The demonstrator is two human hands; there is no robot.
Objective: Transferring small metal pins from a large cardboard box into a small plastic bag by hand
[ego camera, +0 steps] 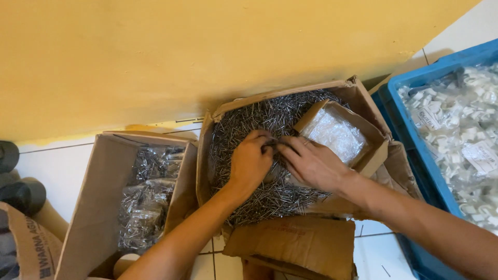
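Both hands meet mid-box over the heap of thin grey steel nails point(259, 194): left hand point(250, 162) at nine o'clock, right hand point(311, 165) at three, fingertips pinching nails between them, equally near

Two bare forearms enter from the lower edge of the head view, one from the lower left and one from the lower right. No sleeve, glove or wristband shows on either arm up to the frame edge. The left hand point(250, 162) and the right hand point(312, 165) are uncovered, with short, unpainted fingernails. The right hand's fingers point(290, 149) carry no visible ring.
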